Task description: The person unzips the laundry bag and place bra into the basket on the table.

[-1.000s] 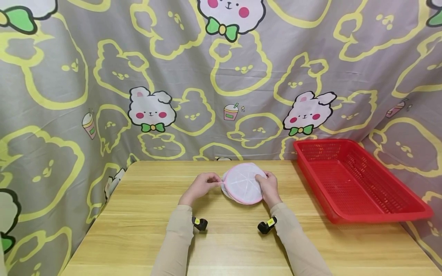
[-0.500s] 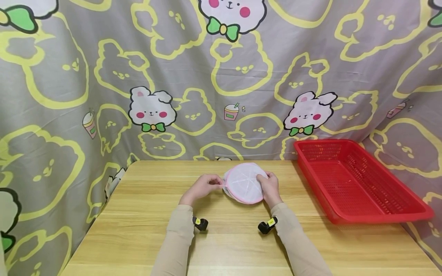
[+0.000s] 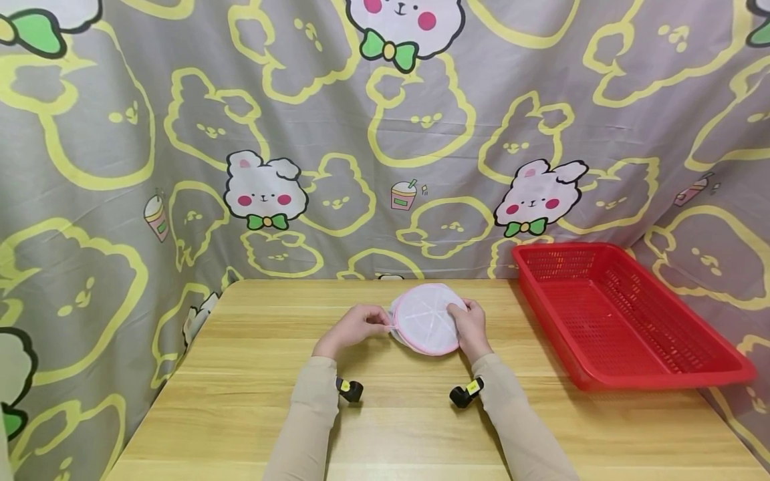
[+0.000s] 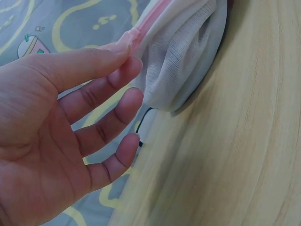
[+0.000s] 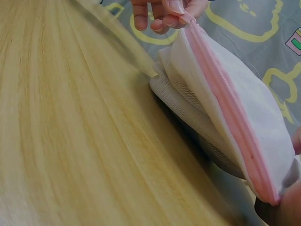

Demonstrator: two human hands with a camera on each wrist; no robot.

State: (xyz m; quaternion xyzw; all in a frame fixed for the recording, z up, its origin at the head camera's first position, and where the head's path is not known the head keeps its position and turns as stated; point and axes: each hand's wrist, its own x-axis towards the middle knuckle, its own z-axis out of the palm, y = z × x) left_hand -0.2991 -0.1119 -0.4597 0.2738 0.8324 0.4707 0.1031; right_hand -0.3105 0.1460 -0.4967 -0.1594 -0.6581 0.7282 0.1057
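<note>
A round white mesh laundry bag (image 3: 426, 321) with a pink zipper (image 5: 225, 101) along its edge is held over the far middle of the table. My right hand (image 3: 471, 327) grips its right side, thumb on the flat top and fingers beneath. At the left edge, my left hand (image 3: 363, 324) pinches the small pink tab (image 4: 135, 36) at the zipper's end between thumb and index finger. The other left fingers are spread and bent loosely. In the right wrist view the zipper runs closed along the side, and soft mesh folds hang below it, close over the table.
A red plastic basket (image 3: 746, 371) with perforated walls stands on the right of the wooden table (image 3: 252, 401). Behind and at both sides hangs a grey curtain (image 3: 337, 133) with cartoon prints. A black wrist camera (image 3: 351, 390) sits on each sleeve.
My left hand has shifted slightly to the right with the zipper end. The bag has moved a little right too, while the right hand keeps its grip almost in place.
</note>
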